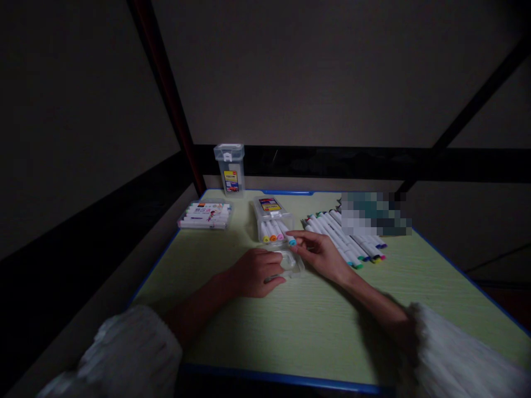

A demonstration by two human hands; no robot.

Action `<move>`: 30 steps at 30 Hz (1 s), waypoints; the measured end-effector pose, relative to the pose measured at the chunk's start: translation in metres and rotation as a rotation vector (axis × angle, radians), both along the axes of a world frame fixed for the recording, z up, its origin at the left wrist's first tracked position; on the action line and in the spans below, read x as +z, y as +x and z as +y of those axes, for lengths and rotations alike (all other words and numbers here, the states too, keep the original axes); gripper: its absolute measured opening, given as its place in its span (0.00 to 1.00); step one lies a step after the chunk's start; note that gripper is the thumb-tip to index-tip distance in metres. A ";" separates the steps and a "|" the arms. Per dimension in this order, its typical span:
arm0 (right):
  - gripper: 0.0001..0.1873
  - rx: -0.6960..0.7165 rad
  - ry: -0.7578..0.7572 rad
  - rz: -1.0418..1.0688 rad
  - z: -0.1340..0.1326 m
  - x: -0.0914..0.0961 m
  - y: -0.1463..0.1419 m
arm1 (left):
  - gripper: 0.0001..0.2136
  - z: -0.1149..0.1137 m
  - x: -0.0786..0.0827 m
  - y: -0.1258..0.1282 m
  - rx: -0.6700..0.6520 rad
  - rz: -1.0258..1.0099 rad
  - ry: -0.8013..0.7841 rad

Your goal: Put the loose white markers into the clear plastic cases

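Note:
A clear plastic marker case (270,218) lies open at the table's middle, with several white markers inside. Its hinged lid (290,262) lies flat toward me. My left hand (257,272) rests closed over the lid's left side, fingers curled on it. My right hand (319,253) pinches a white marker with a blue cap (290,237) at the case's mouth. A loose row of white markers (348,237) with coloured caps lies just right of my right hand.
A second flat case of markers (205,215) sits at the left. An upright clear box (229,168) stands at the far edge. The pale green table (315,326) has a blue rim, with dark walls and bars around it.

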State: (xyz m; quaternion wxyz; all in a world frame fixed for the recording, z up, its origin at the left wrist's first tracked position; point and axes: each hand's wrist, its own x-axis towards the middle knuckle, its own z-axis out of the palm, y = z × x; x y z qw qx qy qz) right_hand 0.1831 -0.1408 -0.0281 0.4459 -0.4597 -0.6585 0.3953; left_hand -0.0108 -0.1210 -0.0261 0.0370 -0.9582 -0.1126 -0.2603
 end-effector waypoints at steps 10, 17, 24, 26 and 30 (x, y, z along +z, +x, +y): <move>0.21 -0.034 -0.028 -0.026 0.000 0.003 -0.001 | 0.09 -0.001 0.002 0.001 -0.023 -0.032 0.009; 0.19 -0.091 0.001 -0.009 0.002 -0.003 -0.003 | 0.09 -0.001 0.001 0.000 -0.012 -0.026 0.005; 0.13 -0.162 0.093 -0.006 0.002 -0.004 -0.003 | 0.09 -0.001 0.002 0.000 -0.004 0.001 0.010; 0.09 -0.170 0.112 0.007 0.002 -0.004 -0.004 | 0.09 -0.001 0.002 0.000 -0.004 0.000 0.010; 0.06 -0.173 0.133 -0.041 0.001 -0.003 -0.004 | 0.09 -0.001 0.002 0.000 0.006 0.022 0.014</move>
